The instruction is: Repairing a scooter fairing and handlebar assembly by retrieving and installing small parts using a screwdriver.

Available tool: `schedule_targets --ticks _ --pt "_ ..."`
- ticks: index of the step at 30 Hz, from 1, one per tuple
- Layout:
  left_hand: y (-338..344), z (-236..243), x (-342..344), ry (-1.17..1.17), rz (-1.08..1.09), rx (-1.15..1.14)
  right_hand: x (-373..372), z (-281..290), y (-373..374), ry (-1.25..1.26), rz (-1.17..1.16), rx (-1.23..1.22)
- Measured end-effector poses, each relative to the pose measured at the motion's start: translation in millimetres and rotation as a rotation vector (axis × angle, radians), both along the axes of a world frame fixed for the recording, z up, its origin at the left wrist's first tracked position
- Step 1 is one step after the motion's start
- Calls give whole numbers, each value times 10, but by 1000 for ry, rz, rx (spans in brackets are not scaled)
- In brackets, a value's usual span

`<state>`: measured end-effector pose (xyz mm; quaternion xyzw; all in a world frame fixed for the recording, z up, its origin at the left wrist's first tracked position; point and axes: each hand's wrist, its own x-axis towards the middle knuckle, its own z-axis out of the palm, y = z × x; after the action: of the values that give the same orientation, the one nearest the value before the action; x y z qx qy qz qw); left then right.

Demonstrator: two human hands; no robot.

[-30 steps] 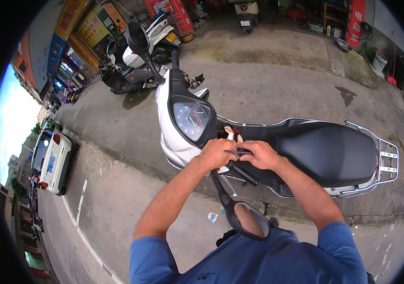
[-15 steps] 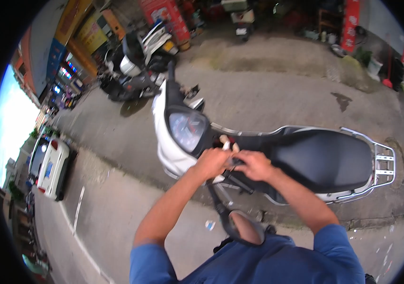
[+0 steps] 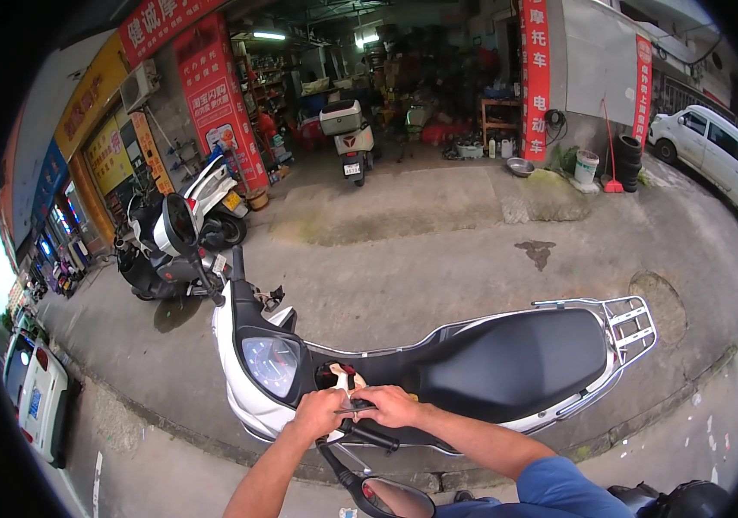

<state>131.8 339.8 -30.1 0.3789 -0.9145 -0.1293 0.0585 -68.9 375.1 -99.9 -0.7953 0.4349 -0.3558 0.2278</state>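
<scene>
Below me a white motor scooter stands with its front to the left and its black seat to the right. My left hand and my right hand meet over its near handlebar side, just right of the round dashboard. Both have bent, closed fingers around a small dark piece whose kind I cannot make out. Just beyond them a pale bit with red beside it shows. The black handlebar grip sticks out under my right hand, above a mirror.
Beyond the pavement is an open workshop with a parked scooter carrying a top box. More scooters stand at the left. At the right are a white bucket, a red broom, stacked tyres and a white van.
My view has tilted up, so the workshop shows and the scooter sits lower and further left in the picture. Both hands stay together at the handlebar.
</scene>
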Motion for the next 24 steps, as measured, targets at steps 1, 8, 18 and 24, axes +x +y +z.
schedule_targets --ticks 1,8,18,24 --pt "-14 -13 8 -2 5 -5 -14 17 -37 7 32 -17" --pt "-73 -39 11 -53 18 -45 79 79 64 36 -126 65" --pt "-50 -6 -36 -89 3 6 -72 -27 -49 -10 77 -46" --pt "18 -61 73 -90 63 -15 93 193 122 93 -60 133"
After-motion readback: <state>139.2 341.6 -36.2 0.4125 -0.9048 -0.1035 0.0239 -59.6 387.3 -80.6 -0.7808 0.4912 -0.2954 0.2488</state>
